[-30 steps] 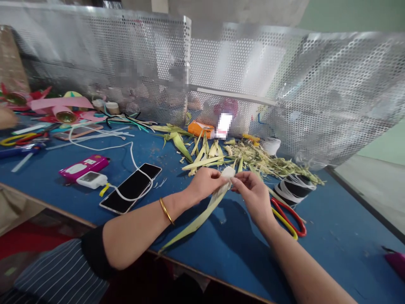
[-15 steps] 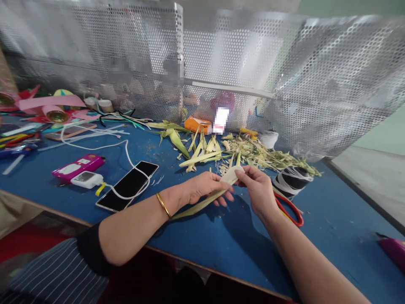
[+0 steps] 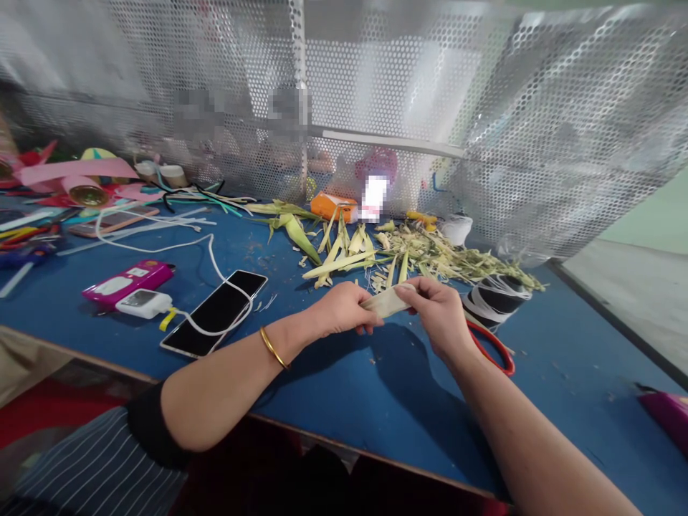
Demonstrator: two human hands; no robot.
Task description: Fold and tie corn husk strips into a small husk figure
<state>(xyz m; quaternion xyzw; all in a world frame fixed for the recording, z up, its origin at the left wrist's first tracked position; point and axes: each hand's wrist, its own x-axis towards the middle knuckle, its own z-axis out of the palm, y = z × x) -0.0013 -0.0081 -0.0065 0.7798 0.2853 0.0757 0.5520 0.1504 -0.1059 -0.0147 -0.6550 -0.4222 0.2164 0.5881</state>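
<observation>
— Left hand (image 3: 344, 307) is closing its fingers, which were spreading in the earlier frame, and is now pinching the pale husk strip (image 3: 388, 301). What about the strip's long tail?

— Not showing now; earlier it was trailing towards the front edge of the counter (image 3: 322, 401). I cannot tell whether it is folding or hiding behind the hand.

— And the right hand (image 3: 441, 309)?

— Clamping the other end between thumb and fingers, as before. The strip is therefore spanning both hands, above the counter, with only a short pale section showing between them.

— Noted. What is lying nearby?

— Loose husks (image 3: 344, 258) are lying beyond the hands. Red-handled scissors (image 3: 502, 346) are resting beside the right wrist, and a black spool wound with white strand (image 3: 494, 301) is standing just behind them.

— Any brands or writing?

— None I am reading. The magenta device (image 3: 126, 282) is carrying a pale panel, and the orange packet (image 3: 333, 207) is showing faint markings, both too small to make out.
</observation>
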